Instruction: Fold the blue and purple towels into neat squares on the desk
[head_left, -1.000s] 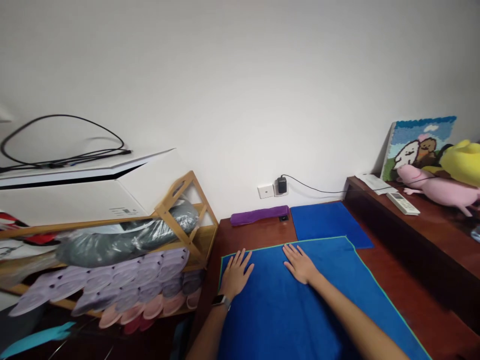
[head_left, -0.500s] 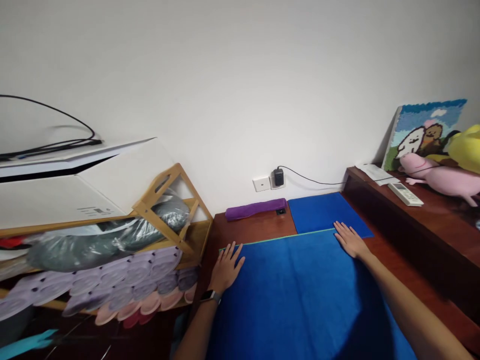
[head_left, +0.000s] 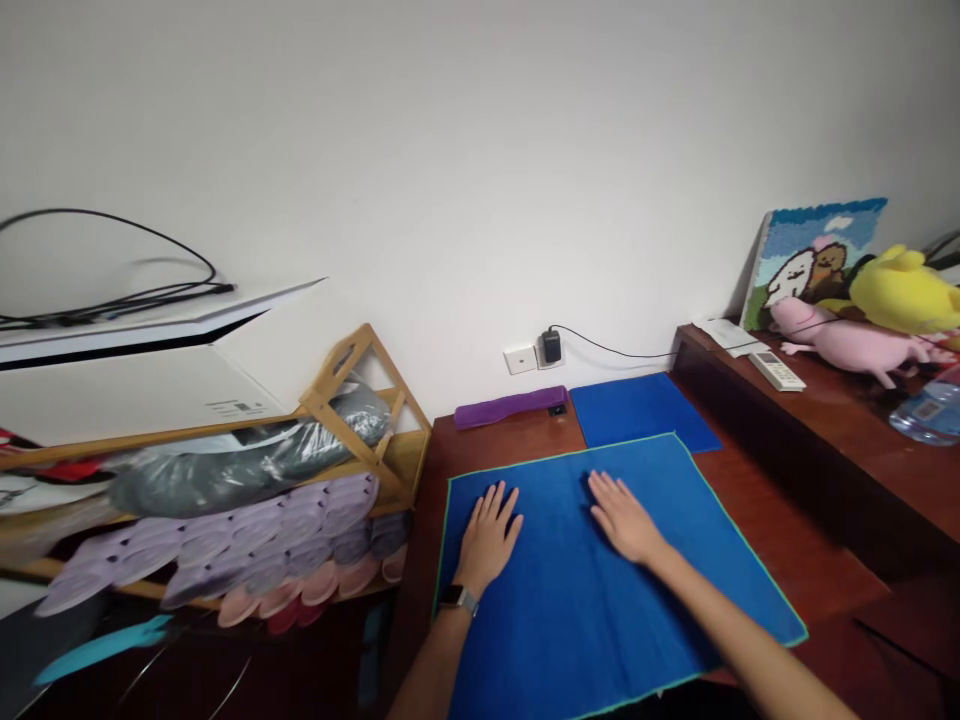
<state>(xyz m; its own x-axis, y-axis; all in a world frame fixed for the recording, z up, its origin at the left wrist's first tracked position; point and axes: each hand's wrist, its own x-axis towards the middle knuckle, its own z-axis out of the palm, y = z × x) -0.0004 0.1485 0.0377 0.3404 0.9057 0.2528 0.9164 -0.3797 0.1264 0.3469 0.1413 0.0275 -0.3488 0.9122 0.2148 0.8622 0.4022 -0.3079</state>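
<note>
A blue cloth [head_left: 555, 620] with a light green edge lies spread over the reddish-brown table [head_left: 795, 540]. On its left part my left hand [head_left: 489, 535] rests palm down, fingers apart, with a watch on the wrist. My right hand [head_left: 622, 515] lies flat near the cloth's upper middle, fingers stretched out. Neither hand grips anything. Behind the cloth, a flat blue piece [head_left: 645, 410] is partly overlapped by its far edge. A rolled purple cloth [head_left: 511, 407] sits at the table's back edge, close to the wall.
Left of the table stands a wooden rack [head_left: 405, 465] with slippers and a plastic-wrapped bundle, a white box [head_left: 172, 390] on top. The raised right surface holds a remote [head_left: 777, 370], a pink plush [head_left: 847, 345], a yellow plush [head_left: 904, 290], a picture and a bottle [head_left: 930, 408]. A charger [head_left: 551, 346] is plugged in behind.
My right hand has moved left and inward from the cloth's far right corner, which now shows. My left hand has shifted right, off the far left corner. The view takes in more on the right.
</note>
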